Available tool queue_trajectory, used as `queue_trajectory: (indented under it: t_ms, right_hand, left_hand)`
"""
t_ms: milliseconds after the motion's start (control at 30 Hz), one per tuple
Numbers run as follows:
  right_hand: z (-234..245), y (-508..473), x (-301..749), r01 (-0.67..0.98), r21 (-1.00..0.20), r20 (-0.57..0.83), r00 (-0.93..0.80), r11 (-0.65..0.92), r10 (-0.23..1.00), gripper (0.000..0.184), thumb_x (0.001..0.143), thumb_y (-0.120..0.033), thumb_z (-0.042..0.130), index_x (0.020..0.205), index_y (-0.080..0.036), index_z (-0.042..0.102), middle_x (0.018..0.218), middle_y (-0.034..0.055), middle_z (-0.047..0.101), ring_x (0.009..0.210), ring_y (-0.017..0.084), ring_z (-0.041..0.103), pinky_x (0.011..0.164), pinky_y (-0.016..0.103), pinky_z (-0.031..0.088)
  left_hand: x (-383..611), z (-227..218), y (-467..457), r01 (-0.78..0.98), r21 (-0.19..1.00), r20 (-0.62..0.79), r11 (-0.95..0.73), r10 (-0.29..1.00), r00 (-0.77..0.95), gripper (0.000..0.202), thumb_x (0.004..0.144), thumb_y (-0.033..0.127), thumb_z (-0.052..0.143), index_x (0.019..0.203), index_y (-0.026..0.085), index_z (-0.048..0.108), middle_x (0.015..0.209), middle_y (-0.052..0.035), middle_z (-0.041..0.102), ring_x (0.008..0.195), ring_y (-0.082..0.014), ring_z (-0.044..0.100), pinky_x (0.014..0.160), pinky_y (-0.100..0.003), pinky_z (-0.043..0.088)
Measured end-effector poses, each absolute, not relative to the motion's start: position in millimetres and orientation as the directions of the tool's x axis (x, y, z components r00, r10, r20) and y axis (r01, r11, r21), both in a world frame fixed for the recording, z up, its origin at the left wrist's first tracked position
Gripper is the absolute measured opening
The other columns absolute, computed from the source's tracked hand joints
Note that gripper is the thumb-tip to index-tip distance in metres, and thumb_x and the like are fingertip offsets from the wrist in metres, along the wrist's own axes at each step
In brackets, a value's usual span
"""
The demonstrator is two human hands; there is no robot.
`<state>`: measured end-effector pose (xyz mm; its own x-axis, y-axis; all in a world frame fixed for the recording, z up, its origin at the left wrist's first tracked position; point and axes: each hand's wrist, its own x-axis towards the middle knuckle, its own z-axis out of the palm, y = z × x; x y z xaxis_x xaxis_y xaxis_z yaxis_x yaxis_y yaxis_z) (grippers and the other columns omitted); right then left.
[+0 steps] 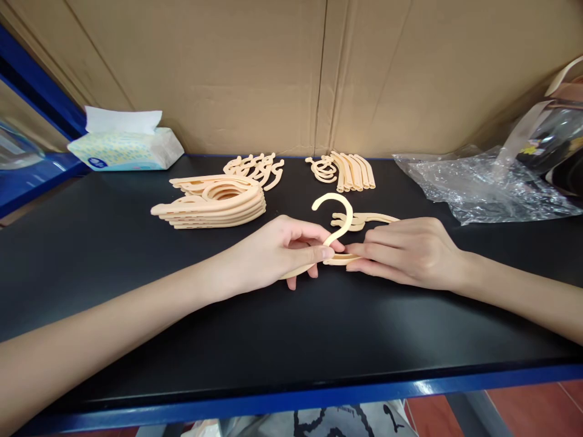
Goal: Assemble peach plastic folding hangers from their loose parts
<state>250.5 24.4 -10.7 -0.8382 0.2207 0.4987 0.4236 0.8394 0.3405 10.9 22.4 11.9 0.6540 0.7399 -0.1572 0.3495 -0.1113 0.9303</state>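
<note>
My left hand (277,252) is closed around the base of a cream plastic hanger (348,221), whose curved hook points up between my hands. One arm of it runs under my left palm. With its fingertips, my right hand (412,252) pinches a cream hanger arm (339,260) that meets the hook base at my left thumb. Fingers cover the joint, so whether the parts are locked together cannot be seen. Just behind my right hand lie more cream hanger pieces (359,220), partly hidden by it.
A stack of folded cream hangers (214,212) lies at left, with loose pieces (259,169) behind. Loose hooks (322,169) and a row of hanger arms (354,172) lie at the back. A tissue pack (132,149) stands left; clear plastic wrap (460,188) lies right on the black table (291,340).
</note>
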Motion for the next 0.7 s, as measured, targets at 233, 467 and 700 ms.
queue_trajectory:
  t_ms: [233,467,700]
  right_hand:
    - [-13.1,26.4,253.6,0.429,0.241,0.514,-0.817,0.87,0.261,0.024,0.098,-0.033,0.052,0.092,-0.019,0.071,0.066,-0.0036,0.067,0.054,0.007,0.056,0.05,0.024,0.037]
    - [-17.0,24.4,251.7,0.477,0.067,0.533,-0.759,0.876,0.373,0.022,0.094,-0.036,0.06,0.083,-0.02,0.071,0.063,-0.0048,0.066,0.053,0.007,0.056,0.05,0.023,0.035]
    - [-16.3,24.4,250.7,0.505,-0.051,0.497,-0.736,0.862,0.461,0.034,0.095,-0.043,0.056,0.074,-0.02,0.071,0.053,-0.0055,0.058,0.046,0.006,0.05,0.047,0.023,0.029]
  left_hand:
    - [15.3,13.4,19.9,0.318,0.948,-0.174,-0.024,0.796,0.579,0.025,0.094,0.024,0.055,0.106,0.012,0.073,0.058,0.0027,0.057,0.055,-0.0073,0.053,0.044,-0.013,0.047]
    - [19.3,11.3,12.9,0.346,0.937,-0.231,0.042,0.817,0.529,0.029,0.097,0.023,0.048,0.11,0.01,0.07,0.07,-0.0039,0.07,0.053,-0.008,0.058,0.044,-0.014,0.044]
    - [19.0,8.6,11.8,0.389,0.918,-0.163,-0.079,0.82,0.549,0.03,0.098,0.024,0.046,0.109,0.011,0.07,0.062,0.0005,0.065,0.049,-0.0061,0.053,0.046,-0.013,0.043]
